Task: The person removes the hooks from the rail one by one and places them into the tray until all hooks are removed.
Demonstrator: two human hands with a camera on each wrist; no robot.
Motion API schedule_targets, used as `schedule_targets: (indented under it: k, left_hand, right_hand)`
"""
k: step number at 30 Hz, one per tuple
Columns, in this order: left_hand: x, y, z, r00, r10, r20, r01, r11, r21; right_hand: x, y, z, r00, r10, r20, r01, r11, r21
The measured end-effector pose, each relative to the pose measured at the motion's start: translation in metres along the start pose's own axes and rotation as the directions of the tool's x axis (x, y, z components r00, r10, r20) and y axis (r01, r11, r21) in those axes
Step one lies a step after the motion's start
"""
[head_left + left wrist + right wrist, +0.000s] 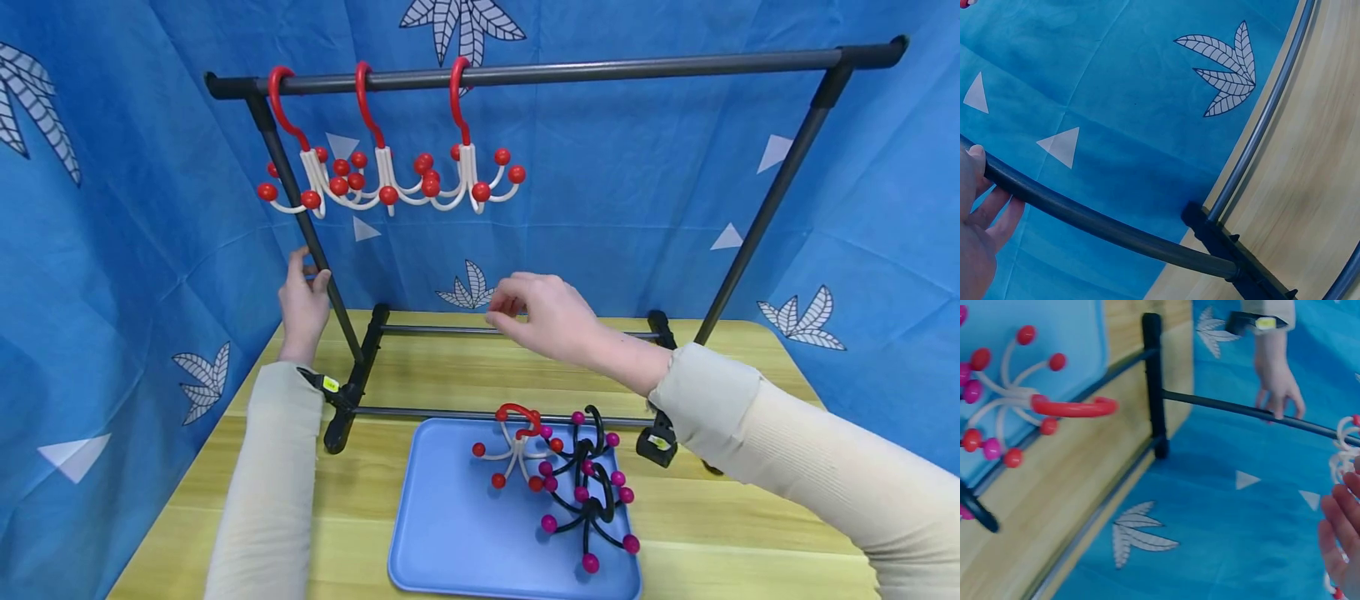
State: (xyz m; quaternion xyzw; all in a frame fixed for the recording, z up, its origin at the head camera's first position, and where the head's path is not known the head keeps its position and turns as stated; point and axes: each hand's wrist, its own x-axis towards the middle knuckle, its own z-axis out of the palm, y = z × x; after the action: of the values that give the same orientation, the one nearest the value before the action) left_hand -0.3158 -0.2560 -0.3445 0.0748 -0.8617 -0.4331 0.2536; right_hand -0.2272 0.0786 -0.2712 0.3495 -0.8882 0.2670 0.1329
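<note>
My left hand [306,304] holds the rack's left post [1110,231], thumb on one side and fingers on the other. Three white rotating-style hook hangers with red hooks and red ball tips hang side by side from the top rail [637,71]: a left one [310,171], a middle one [385,171] and a right one [468,171]. In mid-air below the rail, my right hand [551,312] has loosely bent fingers and nothing in them. Under it, a blue tray [450,533] carries another white-and-red hanger [519,450] and two black hangers [592,510] with pink balls.
The black rack stands on a wooden table [225,517], with a left foot [360,375] and low crossbars [450,412] behind the tray. Its right post [772,200] slants down on the far side. Blue patterned cloth [637,208] hangs behind and at the sides.
</note>
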Motion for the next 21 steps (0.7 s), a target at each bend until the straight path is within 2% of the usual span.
schedule_targets:
  k: [6,10,15,21]
  left_hand:
    - [-0.001,0.0,-0.001,1.0,-0.016,0.014,0.016,1.0,-0.007]
    - [-0.001,-0.001,-0.001,1.0,-0.024,0.014,0.024,1.0,-0.006]
    - [0.0,-0.002,-0.001,1.0,-0.017,0.007,0.017,1.0,-0.004]
    - [0.0,-0.002,-0.001,1.0,-0.021,0.009,0.021,1.0,-0.002]
  right_hand:
    - [0.026,-0.01,-0.018,0.987,-0.064,-0.148,0.072,0.996,0.05]
    - [0.045,-0.017,-0.03,0.972,-0.054,-0.228,0.072,0.995,0.069]
    - [0.07,-0.023,-0.041,0.95,0.034,-0.312,-0.005,0.996,0.093]
    - [0.093,-0.026,-0.051,0.922,0.15,-0.357,-0.134,0.989,0.069]
